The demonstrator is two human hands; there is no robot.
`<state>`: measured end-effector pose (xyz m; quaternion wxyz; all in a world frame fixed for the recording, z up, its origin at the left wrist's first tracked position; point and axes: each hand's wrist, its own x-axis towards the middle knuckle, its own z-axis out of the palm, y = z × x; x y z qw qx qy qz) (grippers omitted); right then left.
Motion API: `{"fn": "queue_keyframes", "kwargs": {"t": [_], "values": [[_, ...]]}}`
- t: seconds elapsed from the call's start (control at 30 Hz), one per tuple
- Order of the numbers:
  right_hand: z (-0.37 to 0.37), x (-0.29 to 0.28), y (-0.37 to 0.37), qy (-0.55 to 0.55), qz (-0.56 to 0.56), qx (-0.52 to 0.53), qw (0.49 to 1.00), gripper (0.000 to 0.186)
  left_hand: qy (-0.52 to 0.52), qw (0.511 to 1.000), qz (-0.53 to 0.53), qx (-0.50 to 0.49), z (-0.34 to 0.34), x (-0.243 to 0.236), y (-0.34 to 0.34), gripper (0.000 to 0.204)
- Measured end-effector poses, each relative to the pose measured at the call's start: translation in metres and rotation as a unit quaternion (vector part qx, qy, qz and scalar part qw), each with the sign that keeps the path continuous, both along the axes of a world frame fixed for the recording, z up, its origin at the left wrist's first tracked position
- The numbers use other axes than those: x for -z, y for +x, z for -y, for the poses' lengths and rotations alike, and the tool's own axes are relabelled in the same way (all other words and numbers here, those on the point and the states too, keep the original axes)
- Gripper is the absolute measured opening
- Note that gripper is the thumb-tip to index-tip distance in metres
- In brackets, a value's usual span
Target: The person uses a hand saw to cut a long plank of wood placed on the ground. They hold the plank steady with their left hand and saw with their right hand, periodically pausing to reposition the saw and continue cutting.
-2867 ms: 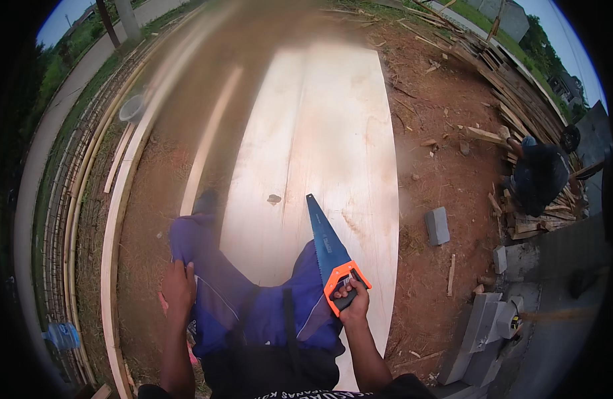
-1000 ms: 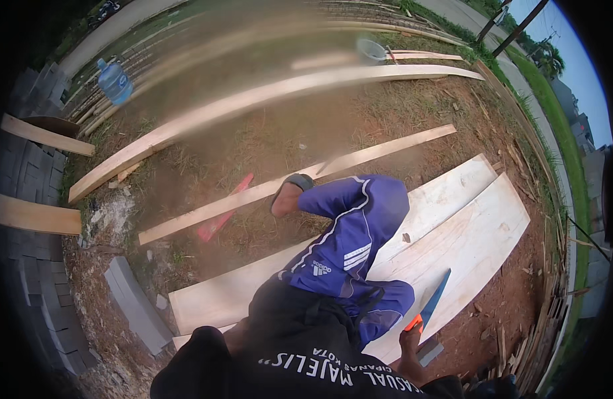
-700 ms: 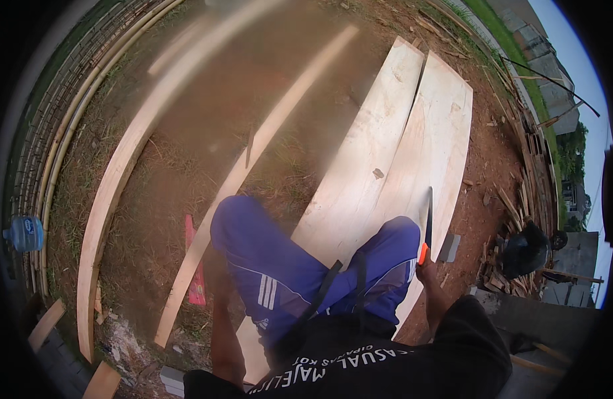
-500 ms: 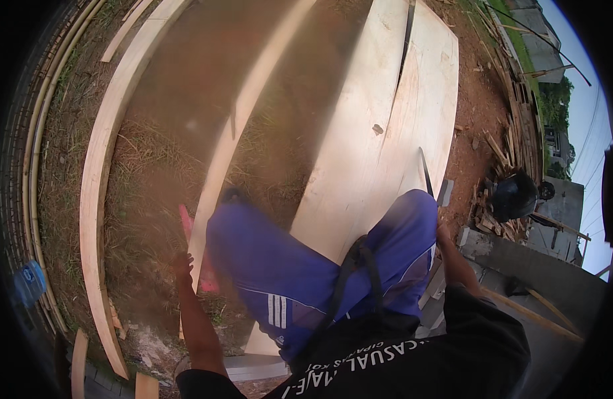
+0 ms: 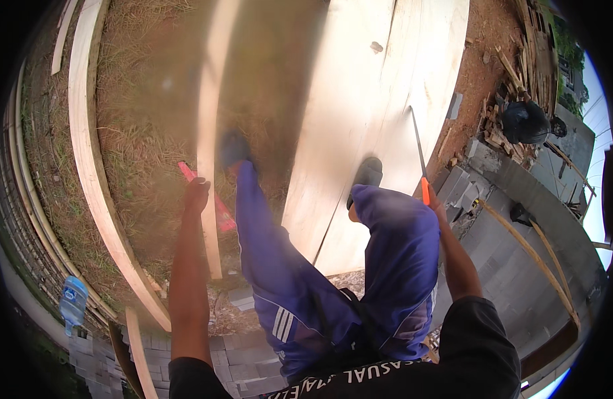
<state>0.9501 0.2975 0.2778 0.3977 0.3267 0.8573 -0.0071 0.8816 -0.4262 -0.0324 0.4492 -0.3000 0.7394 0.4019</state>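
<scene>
My right hand (image 5: 435,203) is closed round the orange handle of a handsaw (image 5: 418,143), its long thin blade pointing forward over the wide pale planks (image 5: 346,120). My left hand (image 5: 197,194) has its fingers curled at the left edge of a narrow wooden board (image 5: 212,126). Behind that board, on the grass, lies a pinkish-red strip (image 5: 223,216), partly covered. My right foot (image 5: 367,173), in a dark shoe, is on the wide planks. The left foot (image 5: 235,149) is blurred, between the narrow board and the planks.
A long beam (image 5: 87,133) lies farther left, beside bamboo poles (image 5: 20,159) and a blue water bottle (image 5: 73,299). At the right are a person in dark clothing (image 5: 524,122), scrap wood (image 5: 496,136), a low grey wall (image 5: 519,179) and a bent wooden strip (image 5: 532,253). Grey paving blocks (image 5: 246,352) lie below.
My legs have straightened and spread, bringing the right foot into view on the planks. The handsaw's orange handle now shows. My left hand is farther forward along the narrow board.
</scene>
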Motion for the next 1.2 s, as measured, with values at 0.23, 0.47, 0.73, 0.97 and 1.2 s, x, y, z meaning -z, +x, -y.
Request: {"fn": "queue_keyframes", "kwargs": {"t": [0.23,0.47,0.73,0.97,1.2], "values": [[-0.018,0.018,0.011,0.023,0.034,-0.084,0.996,0.072,0.125,0.991,-0.042,-0.017,-0.104,-0.033,-0.087,0.040],[-0.020,0.036,0.042,-0.042,-0.097,-0.068,0.992,0.069,0.108,0.993,-0.037,0.007,-0.186,-0.073,-0.145,0.041],[-0.034,-0.019,-0.003,-0.152,-0.400,0.343,0.837,0.013,0.157,0.976,-0.140,0.048,-0.307,-0.112,-0.204,0.041],[-0.024,0.019,-0.059,-0.443,-0.553,0.391,0.587,0.011,0.117,0.945,-0.299,0.056,-0.412,-0.099,-0.215,0.043],[-0.011,0.120,-0.123,-0.403,-0.477,0.319,0.713,0.038,-0.048,0.935,-0.294,0.194,-0.433,-0.054,-0.145,0.050]]}}
